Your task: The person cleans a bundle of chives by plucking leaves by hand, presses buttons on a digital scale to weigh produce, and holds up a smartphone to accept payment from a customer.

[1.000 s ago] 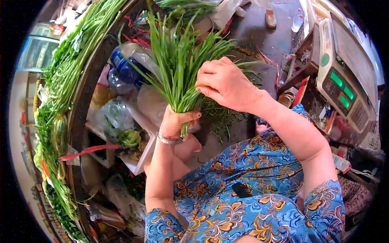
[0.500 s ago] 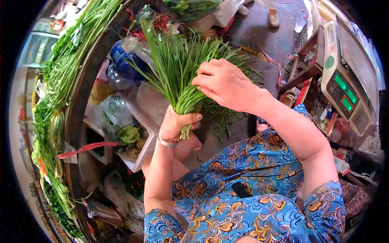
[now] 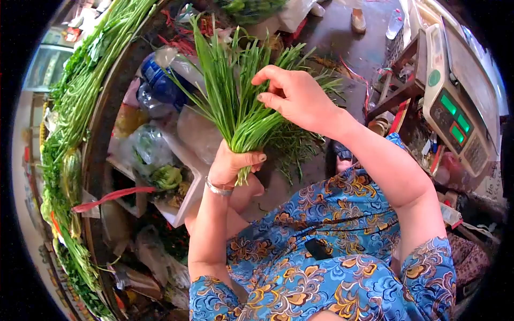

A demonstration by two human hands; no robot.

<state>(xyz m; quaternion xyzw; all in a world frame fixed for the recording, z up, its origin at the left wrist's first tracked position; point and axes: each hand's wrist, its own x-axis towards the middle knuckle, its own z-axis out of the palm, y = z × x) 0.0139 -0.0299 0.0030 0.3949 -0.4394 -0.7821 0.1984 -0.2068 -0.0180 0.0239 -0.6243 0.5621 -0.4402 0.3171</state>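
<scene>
A bunch of long green leafy stalks (image 3: 235,101) stands fanned out, its lower ends gripped by my left hand (image 3: 234,165). That hand is closed round the stalks, the thumb lying across them and a few short ends poking out below. My right hand (image 3: 294,99) hovers at the right side of the bunch, thumb and forefinger parted, with nothing visible between them. Its other fingers are curled and partly hidden. Loose green trimmings (image 3: 292,152) lie lower down, behind and to the right of the bunch.
A scale (image 3: 455,107) with lit green digits stands at the right. Long greens (image 3: 88,80) line the curved ledge at the left. Beside my left arm are a white box (image 3: 187,200), a bagged vegetable (image 3: 166,176) and a blue plastic-wrapped item (image 3: 160,77). A plastic bottle (image 3: 395,25) lies at the top right.
My right thumb and forefinger have parted, and the hand has moved slightly up and left. My left hand still grips the bunch, whose leaves have shifted a little.
</scene>
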